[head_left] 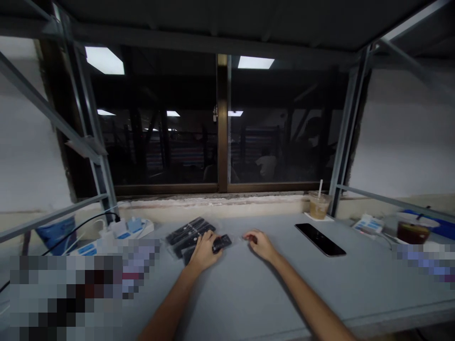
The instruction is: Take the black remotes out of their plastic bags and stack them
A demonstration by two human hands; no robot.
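Your left hand grips the small black item beside the wrapped packets. Your right hand curls narrow; its contents cannot be told. The step appears to be handling the item; next calls for steady left grip.

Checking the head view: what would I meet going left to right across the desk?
White power strip with plugs, clear-wrapped dark packets, small black object, right hand, black-screened smartphone, second power strip, cup of dark drink.
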